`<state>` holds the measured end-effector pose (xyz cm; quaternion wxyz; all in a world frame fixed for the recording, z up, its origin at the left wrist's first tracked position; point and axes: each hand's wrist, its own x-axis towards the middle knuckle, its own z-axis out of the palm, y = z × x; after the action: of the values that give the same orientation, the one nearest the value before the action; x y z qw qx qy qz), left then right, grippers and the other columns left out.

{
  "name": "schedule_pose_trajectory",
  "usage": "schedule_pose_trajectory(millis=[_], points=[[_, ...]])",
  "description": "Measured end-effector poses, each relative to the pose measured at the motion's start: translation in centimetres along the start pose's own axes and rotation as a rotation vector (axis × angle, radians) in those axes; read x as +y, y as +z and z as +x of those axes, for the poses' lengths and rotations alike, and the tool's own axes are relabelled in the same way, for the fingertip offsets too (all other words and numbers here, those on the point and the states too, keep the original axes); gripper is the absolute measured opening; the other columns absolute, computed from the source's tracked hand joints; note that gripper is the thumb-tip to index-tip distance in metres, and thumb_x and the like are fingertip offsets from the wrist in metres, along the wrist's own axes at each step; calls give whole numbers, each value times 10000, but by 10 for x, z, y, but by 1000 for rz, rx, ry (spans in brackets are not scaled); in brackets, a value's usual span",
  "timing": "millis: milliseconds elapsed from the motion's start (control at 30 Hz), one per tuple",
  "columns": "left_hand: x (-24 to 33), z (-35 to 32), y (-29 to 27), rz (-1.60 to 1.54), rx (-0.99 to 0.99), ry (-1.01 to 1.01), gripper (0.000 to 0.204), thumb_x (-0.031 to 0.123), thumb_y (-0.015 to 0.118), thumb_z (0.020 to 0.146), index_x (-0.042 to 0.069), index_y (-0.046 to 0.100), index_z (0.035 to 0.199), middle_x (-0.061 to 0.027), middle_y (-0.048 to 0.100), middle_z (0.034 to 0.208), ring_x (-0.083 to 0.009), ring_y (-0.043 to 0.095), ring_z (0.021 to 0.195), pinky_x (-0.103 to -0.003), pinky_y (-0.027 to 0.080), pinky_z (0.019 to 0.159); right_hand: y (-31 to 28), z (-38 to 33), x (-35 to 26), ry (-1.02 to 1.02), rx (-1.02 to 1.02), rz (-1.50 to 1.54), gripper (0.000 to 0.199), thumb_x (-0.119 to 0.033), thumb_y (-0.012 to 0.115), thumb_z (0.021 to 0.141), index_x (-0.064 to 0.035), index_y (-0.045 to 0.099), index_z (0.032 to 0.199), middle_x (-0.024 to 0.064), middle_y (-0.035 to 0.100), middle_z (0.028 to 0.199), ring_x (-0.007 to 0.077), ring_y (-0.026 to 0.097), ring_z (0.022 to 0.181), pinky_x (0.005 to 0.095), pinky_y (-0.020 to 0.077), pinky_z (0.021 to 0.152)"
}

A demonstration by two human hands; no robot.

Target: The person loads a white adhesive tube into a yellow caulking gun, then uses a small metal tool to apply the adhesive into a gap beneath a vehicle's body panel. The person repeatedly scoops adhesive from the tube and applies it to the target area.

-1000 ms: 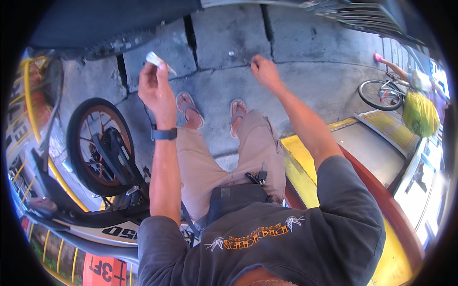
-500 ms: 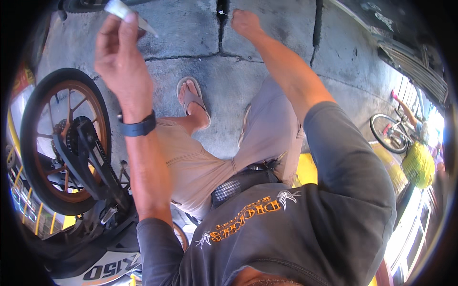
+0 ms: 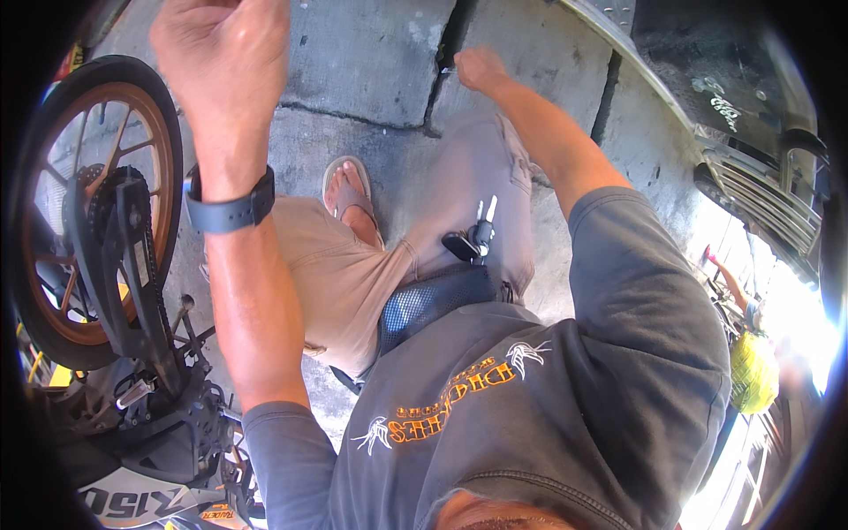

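Observation:
My left hand (image 3: 225,44) is raised at the upper left, its fingers curled and partly cut off by the top edge. The white tube with a pointed nozzle that it held a moment ago is out of view. A dark wristwatch (image 3: 231,210) is on that wrist. My right hand (image 3: 481,71) is stretched forward and closed, fingertips pinched at a small pale piece (image 3: 449,71), too small to name. Below it lies a dark crack in the pavement.
To my left stands a motorcycle, its rear wheel (image 3: 97,212) upright near my left forearm. Keys (image 3: 481,231) hang at my waist beside a mesh pouch (image 3: 433,305). Grey concrete slabs (image 3: 362,53) lie ahead. A dark vehicle (image 3: 724,88) stands at the upper right, and a yellow bundle (image 3: 753,373) at the right.
The view has shifted, and I have stepped or turned. My left hand has gone up to the top edge, taking the tube out of view. The keys have swung into sight at my waist.

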<state>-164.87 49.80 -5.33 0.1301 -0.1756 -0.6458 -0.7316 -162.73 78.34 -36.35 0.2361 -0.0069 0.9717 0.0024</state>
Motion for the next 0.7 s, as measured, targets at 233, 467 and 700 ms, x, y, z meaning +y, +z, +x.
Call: schedule_pose_trajectory(millis=[233,467,700], points=[[-30,10,4,229,-12,-48,180,66,657,990,-16,689,1147,20,676,935,-50,580,816,-213,460,718,-7,-18,22,-14,24,6,272,-156,543,931,-69,719,1120,166,732,1134,356,678,1138,469,553,961],[-119,22,-20,143,59,-79,172,65,628,990,-28,688,1120,11,657,864,-65,557,750,-234,457,683,0,-9,22,145,-106,121,289,-170,581,904,-47,711,1131,204,714,1179,379,667,1146,479,554,953],[-40,15,34,569,-179,-218,133,21,745,848,1,693,969,-12,663,799,-73,583,706,-255,471,646,4,-19,36,126,4,211,301,-173,607,851,10,727,1058,270,719,1082,445,696,1023,506,564,902]])
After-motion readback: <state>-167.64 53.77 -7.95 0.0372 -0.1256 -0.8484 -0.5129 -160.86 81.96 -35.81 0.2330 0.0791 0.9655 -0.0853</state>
